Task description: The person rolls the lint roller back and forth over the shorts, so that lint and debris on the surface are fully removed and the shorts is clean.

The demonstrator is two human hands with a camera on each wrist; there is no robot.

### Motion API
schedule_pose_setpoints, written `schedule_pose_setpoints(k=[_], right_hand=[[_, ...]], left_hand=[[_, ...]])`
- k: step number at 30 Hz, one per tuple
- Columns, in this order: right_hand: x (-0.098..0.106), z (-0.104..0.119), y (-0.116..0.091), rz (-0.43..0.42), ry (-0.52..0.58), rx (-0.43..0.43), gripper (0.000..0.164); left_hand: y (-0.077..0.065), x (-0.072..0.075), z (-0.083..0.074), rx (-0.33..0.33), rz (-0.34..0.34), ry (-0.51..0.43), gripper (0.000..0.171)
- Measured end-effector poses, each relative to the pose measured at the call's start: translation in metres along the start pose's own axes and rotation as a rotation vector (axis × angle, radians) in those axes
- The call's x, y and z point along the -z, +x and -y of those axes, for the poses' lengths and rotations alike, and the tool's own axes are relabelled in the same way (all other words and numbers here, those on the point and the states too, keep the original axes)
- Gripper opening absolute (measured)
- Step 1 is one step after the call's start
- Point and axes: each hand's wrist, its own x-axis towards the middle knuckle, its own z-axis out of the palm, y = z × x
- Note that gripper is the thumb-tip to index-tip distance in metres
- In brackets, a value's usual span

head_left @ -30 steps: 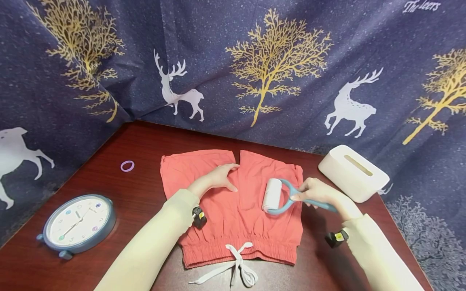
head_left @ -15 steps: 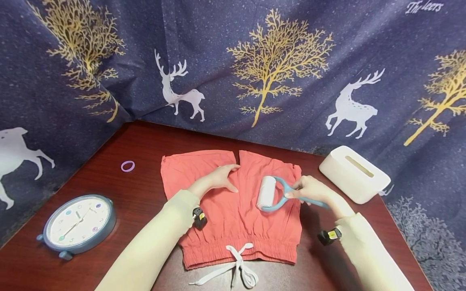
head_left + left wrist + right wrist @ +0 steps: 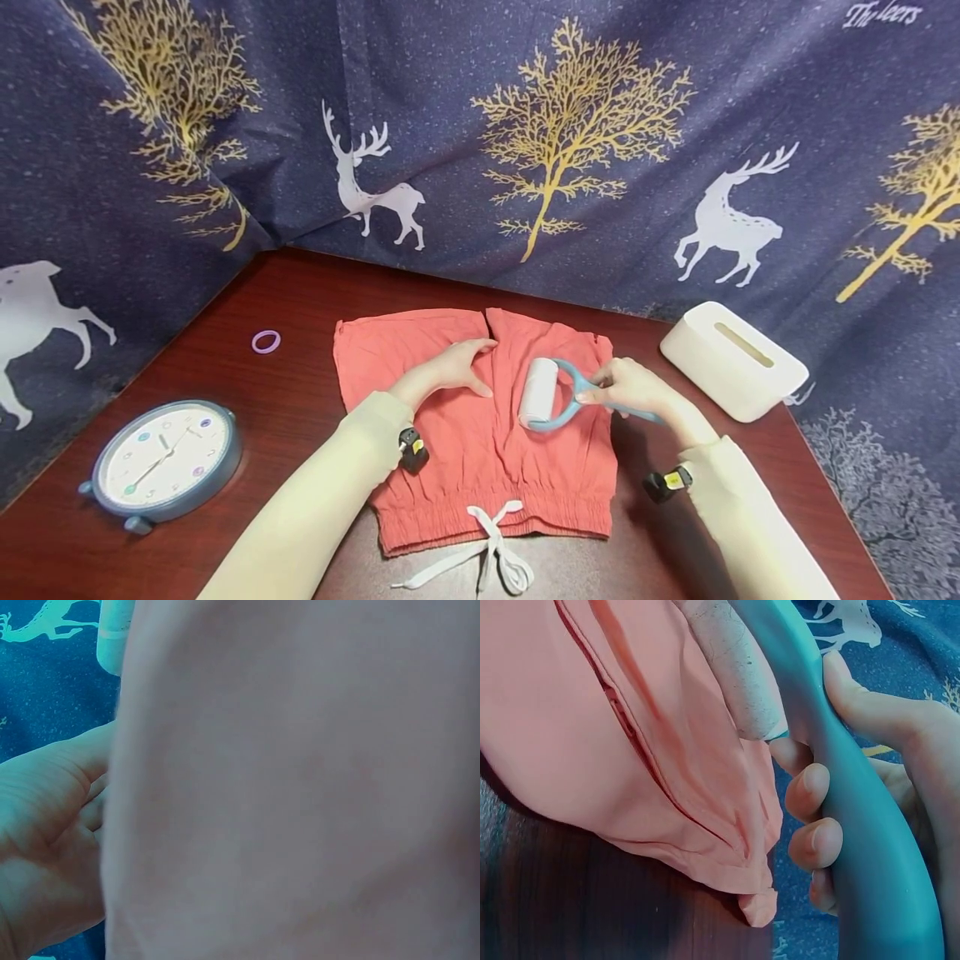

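Coral-red shorts (image 3: 427,433) lie flat on the table, their waistband with a white drawstring (image 3: 491,542) toward me. My right hand (image 3: 633,387) grips the blue handle of a lint roller (image 3: 538,392), and its white roll sits on the right leg of the shorts. Fingers curl round that handle in the right wrist view, where specks show on the roll (image 3: 742,682). On the left leg rests my left hand (image 3: 453,367), thumb and fingers spread apart and holding nothing. A blurred pale pinkish surface hides much of the left wrist view, including the fingertips.
A blue-rimmed clock (image 3: 165,462) lies at the left, with a small purple ring (image 3: 266,342) behind it. The white tissue box (image 3: 731,367) stands at the right edge of the dark red table (image 3: 300,287). Patterned blue cloth (image 3: 442,150) hangs behind.
My right hand and the lint roller have moved left across the right leg, toward the middle of the shorts. That leg's outer edge has shifted slightly left. The left hand stays in place.
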Motion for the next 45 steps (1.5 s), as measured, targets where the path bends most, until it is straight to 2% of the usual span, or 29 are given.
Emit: schedule_pose_setpoints(k=[11,19,26,30,33,39,45], right_hand=[[0.006,0.012,0.003,-0.031,-0.029,0.015,0.033],[0.019,0.016,-0.005,-0.065,-0.015,0.032,0.032],[0.031,0.021,-0.016,-0.112,0.044,0.038,0.027],[0.035,0.022,-0.024,-0.169,0.049,0.057,0.024],[0.034,0.018,-0.031,-0.233,0.074,0.037,0.024],[0.024,0.001,-0.045,-0.382,0.183,-0.002,0.027],[0.013,-0.020,-0.057,-0.476,0.268,-0.064,0.034]], left_hand=[[0.001,0.001,-0.002,-0.008,0.005,0.002,0.090],[0.002,0.001,-0.002,0.004,0.008,0.000,0.091],[0.001,0.001,-0.002,0.004,0.010,0.018,0.091],[0.001,0.001,-0.001,0.004,0.009,0.017,0.091],[0.000,0.001,-0.001,0.000,0.006,0.018,0.091],[-0.001,0.001,-0.001,-0.003,0.001,0.030,0.090],[-0.001,0.001,-0.001,-0.024,-0.007,0.026,0.090]])
